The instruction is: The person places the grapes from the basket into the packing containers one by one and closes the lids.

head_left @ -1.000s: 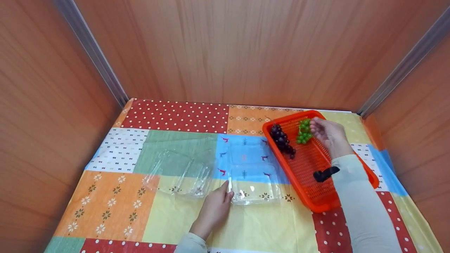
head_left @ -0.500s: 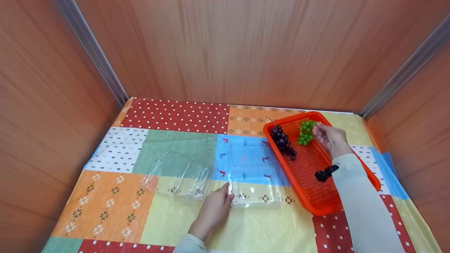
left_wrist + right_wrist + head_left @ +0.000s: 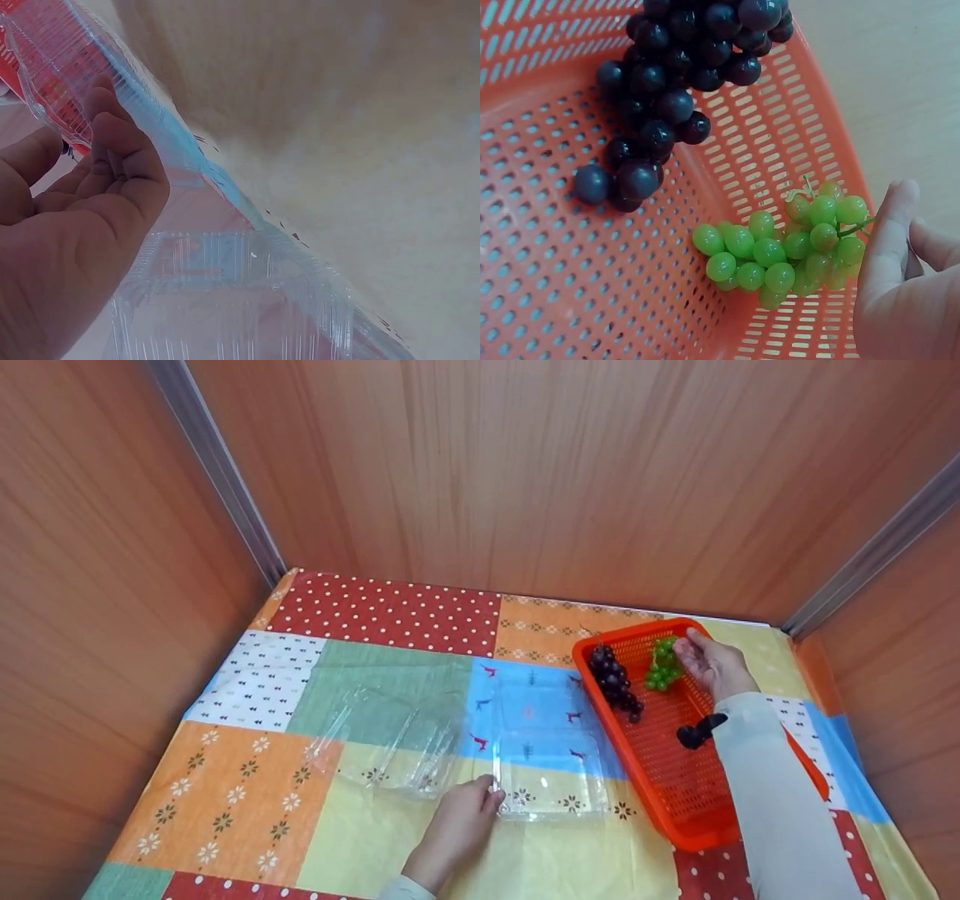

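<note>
At 4 o'clock, a plain pale greenish-white sleeve point(image 3: 787, 802) reaches the right hand point(image 3: 718, 666); 1 knobbed black device point(image 3: 701, 731) juts towards 8 o'clock near its cuff. At 6 o'clock, a matching sleeve point(image 3: 405, 889) meets the left wrist.

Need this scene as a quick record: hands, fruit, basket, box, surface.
left_hand: left hand pinches edge of box
right_hand: right hand at stem of green grapes; whether it pinches the stem is unclear
green_grapes: green grapes, within basket, stem toward right hand
dark_grapes: dark grapes, in basket, along its left side
basket: basket, orange, perforated
box: box, clear plastic, open, left of basket
surface: patchwork cloth
</note>
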`<state>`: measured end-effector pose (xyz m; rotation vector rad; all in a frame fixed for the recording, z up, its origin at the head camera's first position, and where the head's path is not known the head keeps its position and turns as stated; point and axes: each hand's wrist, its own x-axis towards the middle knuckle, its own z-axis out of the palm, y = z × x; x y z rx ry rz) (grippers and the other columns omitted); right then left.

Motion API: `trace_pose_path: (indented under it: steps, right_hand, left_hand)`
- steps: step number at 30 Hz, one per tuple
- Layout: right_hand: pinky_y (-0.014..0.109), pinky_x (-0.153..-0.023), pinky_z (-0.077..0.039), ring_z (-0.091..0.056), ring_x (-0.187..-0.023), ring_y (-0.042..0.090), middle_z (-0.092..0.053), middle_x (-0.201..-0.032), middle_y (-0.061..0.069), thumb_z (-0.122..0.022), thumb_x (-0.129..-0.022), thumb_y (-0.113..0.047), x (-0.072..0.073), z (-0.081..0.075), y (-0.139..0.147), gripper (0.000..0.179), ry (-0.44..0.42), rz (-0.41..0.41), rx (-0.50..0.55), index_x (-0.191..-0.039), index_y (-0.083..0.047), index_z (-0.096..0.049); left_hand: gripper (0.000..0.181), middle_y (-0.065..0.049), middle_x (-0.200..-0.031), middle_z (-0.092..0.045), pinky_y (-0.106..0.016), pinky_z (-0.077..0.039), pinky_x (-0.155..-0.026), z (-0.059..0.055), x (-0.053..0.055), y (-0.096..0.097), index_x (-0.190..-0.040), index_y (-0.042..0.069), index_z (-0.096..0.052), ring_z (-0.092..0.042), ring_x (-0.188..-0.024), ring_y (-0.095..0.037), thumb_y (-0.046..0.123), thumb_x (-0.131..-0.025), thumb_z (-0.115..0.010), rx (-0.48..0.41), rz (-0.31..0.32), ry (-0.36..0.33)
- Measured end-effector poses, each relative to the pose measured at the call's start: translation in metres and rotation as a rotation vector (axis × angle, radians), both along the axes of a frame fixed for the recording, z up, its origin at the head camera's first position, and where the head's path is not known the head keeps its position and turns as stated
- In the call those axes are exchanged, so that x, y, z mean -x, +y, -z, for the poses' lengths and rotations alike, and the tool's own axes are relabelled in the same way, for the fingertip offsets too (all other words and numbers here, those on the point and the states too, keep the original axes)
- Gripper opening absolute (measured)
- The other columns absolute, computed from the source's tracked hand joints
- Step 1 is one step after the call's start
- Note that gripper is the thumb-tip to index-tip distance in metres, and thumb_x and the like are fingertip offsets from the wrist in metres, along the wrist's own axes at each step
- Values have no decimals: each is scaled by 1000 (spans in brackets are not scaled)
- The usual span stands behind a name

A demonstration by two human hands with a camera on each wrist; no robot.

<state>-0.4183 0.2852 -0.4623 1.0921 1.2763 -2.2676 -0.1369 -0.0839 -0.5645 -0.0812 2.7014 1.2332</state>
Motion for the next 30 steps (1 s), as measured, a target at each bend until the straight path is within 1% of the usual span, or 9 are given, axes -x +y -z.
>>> trace_pose_path:
  steps: [3,6,11,13,15,18,21,27,30]
  right_hand:
    - [23,-86,-54,-72,-97,15,-73,-101,3,-76,-88,-20,-6,1,6,41,-17,-15,-10,-126,-19,-61]
    - [21,-87,-53,-71,-97,12,-72,-102,1,-78,-86,-23,-12,1,10,45,-26,-72,-37,-126,-21,-58]
    - [21,-88,-52,-71,-93,12,-73,-99,1,-80,-84,-26,-15,1,12,50,-1,-176,-92,-127,-22,-54]
    - [22,-88,-53,-72,-94,13,-74,-99,3,-80,-85,-23,-13,2,11,50,1,-165,-65,-129,-20,-55]
    - [22,-86,-54,-72,-97,14,-74,-100,5,-80,-85,-19,-10,5,11,49,-25,-130,-26,-127,-20,-56]
    - [23,-83,-55,-71,-100,15,-74,-102,7,-79,-85,-15,-6,9,10,48,-68,-67,28,-127,-19,-57]
    - [22,-81,-55,-71,-101,14,-73,-100,7,-79,-86,-15,-4,13,8,46,-96,-47,40,-124,-19,-55]
    - [23,-81,-56,-72,-96,14,-75,-100,6,-77,-88,-15,-3,16,0,34,-62,-74,60,-119,-16,-64]
    - [23,-81,-56,-72,-95,14,-75,-102,5,-75,-89,-16,-4,15,-6,31,-40,-94,72,-118,-16,-68]
  left_hand:
    - [16,5,-77,-60,-33,-50,-65,0,-2,3,-104,11,-66,-56,-72,-14,26,-101,-60,-21,8,-25]
    - [14,6,-73,-56,-30,-46,-61,0,-3,5,-100,13,-65,-52,-68,-13,26,-100,-60,-31,15,-32]
    - [14,6,-69,-54,-29,-44,-59,-1,-4,5,-100,12,-65,-51,-66,-13,26,-100,-60,-4,26,11]
    - [14,6,-68,-53,-29,-43,-58,-1,-4,5,-99,12,-64,-50,-65,-13,25,-100,-60,7,32,42]
    - [13,6,-68,-52,-29,-43,-58,0,-5,6,-97,12,-64,-50,-64,-12,24,-100,-61,9,37,63]
    - [13,7,-68,-53,-30,-43,-57,0,-5,6,-95,13,-64,-50,-64,-12,25,-100,-61,-9,35,54]
    - [13,8,-71,-54,-30,-44,-59,0,-5,6,-97,14,-64,-50,-66,-11,25,-100,-60,-21,28,31]
    - [14,6,-69,-54,-28,-43,-57,1,-2,0,-91,14,-65,-49,-63,-11,25,-99,-62,-55,17,32]
    - [15,5,-67,-53,-26,-42,-56,2,0,-4,-87,16,-63,-48,-62,-12,25,-99,-63,-111,0,3]
